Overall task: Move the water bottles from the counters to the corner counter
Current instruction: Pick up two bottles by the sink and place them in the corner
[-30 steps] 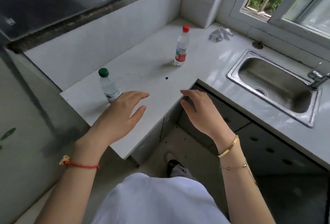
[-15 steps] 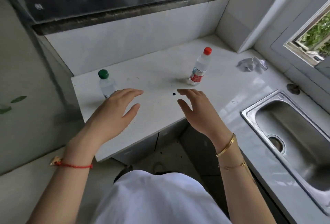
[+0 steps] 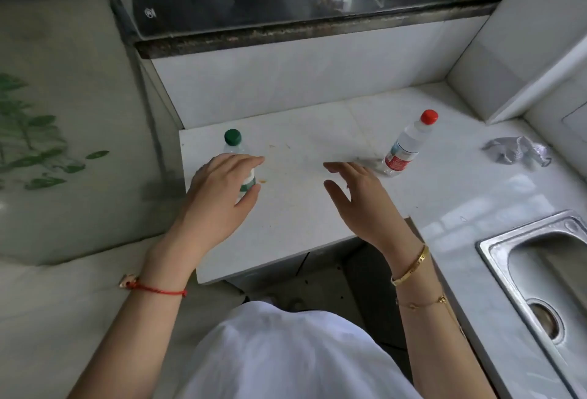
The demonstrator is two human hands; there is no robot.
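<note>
Centre-left of the frame, the left hand [image 3: 219,198], fingers spread, curls beside the clear green-capped plastic bottle [image 3: 237,157] on the white worktop [image 3: 305,201]. The right hand [image 3: 362,198] hovers apart, empty, near the clear red-capped bottle [image 3: 408,144] at centre-right.

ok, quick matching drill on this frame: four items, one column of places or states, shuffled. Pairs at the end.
Items:
1. green-capped bottle
2. red-capped bottle
3. crumpled wrapper
4. sink

Places or states:
A. lies by the wall at the counter's right end
B. partly hidden behind the left hand
C. set into the counter at lower right
D. stands just beyond the right hand, untouched

Pairs: 1-B, 2-D, 3-A, 4-C
</note>
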